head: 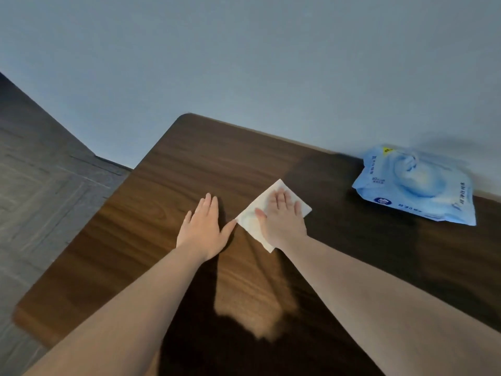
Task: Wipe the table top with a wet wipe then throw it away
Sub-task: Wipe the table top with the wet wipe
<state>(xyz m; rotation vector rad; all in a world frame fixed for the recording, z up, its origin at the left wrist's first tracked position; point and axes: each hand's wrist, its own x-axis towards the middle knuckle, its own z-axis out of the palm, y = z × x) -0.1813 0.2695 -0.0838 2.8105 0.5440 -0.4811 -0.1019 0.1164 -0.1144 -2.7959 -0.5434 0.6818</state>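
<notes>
A white wet wipe [250, 219] lies spread flat on the dark wooden table top [168, 185], near its middle. My right hand [282, 217] presses palm-down on the wipe with fingers extended, covering its centre. My left hand [204, 229] rests flat on the bare wood just left of the wipe, fingers apart, its thumb tip close to the wipe's left corner. It holds nothing.
A blue pack of wet wipes [414, 185] lies at the back right of the table against the grey wall [244, 63]. The table's left edge and rounded far corner drop to a grey tiled floor [40, 185]. No bin is in view.
</notes>
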